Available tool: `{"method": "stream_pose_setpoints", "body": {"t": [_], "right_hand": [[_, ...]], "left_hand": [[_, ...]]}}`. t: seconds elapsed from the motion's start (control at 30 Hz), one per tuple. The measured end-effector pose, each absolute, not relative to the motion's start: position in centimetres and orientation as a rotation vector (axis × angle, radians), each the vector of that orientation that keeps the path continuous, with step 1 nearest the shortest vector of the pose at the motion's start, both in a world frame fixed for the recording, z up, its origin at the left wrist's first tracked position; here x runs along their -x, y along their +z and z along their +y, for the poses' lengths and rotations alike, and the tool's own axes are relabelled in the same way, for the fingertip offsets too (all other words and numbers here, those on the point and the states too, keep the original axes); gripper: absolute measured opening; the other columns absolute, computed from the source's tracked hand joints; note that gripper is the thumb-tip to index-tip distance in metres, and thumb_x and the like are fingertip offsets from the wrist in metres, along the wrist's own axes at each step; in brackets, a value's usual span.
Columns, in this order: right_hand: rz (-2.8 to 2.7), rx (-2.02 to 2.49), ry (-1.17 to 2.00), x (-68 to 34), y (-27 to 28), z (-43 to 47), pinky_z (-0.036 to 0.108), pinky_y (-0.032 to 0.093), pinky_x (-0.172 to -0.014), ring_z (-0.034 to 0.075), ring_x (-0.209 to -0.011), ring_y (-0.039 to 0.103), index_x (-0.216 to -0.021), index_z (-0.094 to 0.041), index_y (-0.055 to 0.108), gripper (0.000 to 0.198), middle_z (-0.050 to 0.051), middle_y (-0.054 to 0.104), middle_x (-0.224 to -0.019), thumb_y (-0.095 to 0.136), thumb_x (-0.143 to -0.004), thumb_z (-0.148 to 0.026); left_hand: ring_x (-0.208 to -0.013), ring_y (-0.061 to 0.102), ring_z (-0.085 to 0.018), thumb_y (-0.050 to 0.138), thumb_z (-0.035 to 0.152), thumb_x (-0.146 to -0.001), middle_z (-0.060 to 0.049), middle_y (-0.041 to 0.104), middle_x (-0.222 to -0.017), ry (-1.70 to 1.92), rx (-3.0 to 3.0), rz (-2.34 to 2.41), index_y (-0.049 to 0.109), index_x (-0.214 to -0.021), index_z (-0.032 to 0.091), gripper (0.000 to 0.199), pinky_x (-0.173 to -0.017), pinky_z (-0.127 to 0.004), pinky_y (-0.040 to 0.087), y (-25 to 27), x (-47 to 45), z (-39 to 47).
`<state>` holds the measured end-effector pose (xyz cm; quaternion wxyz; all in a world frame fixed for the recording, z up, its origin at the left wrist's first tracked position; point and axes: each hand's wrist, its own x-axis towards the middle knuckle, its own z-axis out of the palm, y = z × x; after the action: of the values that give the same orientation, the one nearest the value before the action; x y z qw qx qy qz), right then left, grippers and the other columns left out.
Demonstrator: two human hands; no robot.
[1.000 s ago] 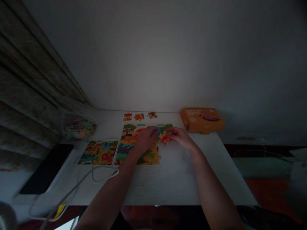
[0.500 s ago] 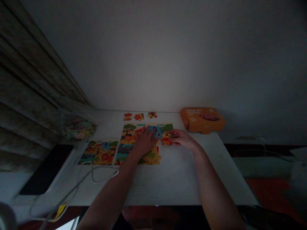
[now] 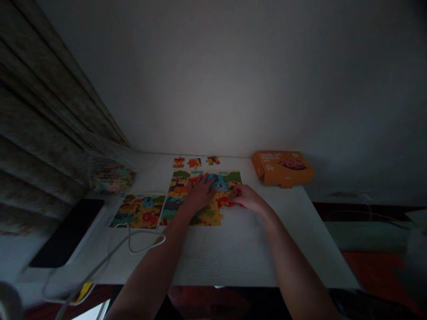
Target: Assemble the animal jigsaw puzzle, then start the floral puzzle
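Our left hand [image 3: 201, 192] lies on the puzzle [image 3: 180, 204] with the fingers spread, so this grip is wide. Our right hand [image 3: 246, 197] makes a narrow grip, its fingertips touching the red piece [image 3: 224, 202] at the puzzle's right side; whether they pinch it, we cannot tell. The orange box [image 3: 283, 168] stands at the back right, its inside hidden from us. At left, a see-through bag [image 3: 111, 178] contains colourful things, too dim to name. The counter [image 3: 247, 253] shows its white surface between our forearms, from the puzzle to the front edge.
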<state>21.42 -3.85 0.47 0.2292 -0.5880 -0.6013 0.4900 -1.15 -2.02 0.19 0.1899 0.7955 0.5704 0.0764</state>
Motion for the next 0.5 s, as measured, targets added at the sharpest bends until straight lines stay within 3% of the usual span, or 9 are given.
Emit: {"method": "stream_pose_setpoints", "body": {"t": [0.3, 0.5], "right_hand": [[-1.665, 1.794, 1.338, -21.0, 1.3, -4.1, 0.024, 0.034, -0.042, 0.012, -0.040, 0.048, -0.064, -0.025, 0.044, 0.033, -0.004, 0.059, -0.049, 0.075, -0.074, -0.026], [-1.746, 1.880, 1.143, -20.7, 1.6, -4.3, 0.024, 0.028, -0.043, 0.010, -0.040, 0.045, -0.056, -0.024, 0.042, 0.040, -0.007, 0.050, -0.043, 0.077, -0.074, -0.027]], "left_hand": [[-0.157, 0.024, -0.032, 0.057, 0.040, -0.097, -0.011, 0.035, -0.166, 0.217, -2.243, 1.445, 0.055, -0.147, 0.028, 0.051, -0.125, -0.064, 0.006, 1.0, 0.9, -2.4], [-0.157, 0.023, -0.032, 0.056, 0.037, -0.098, -0.009, 0.036, -0.166, 0.194, -2.276, 1.417, 0.058, -0.145, 0.029, 0.048, -0.125, -0.065, 0.005, 0.7, 0.4, -2.6]]}}
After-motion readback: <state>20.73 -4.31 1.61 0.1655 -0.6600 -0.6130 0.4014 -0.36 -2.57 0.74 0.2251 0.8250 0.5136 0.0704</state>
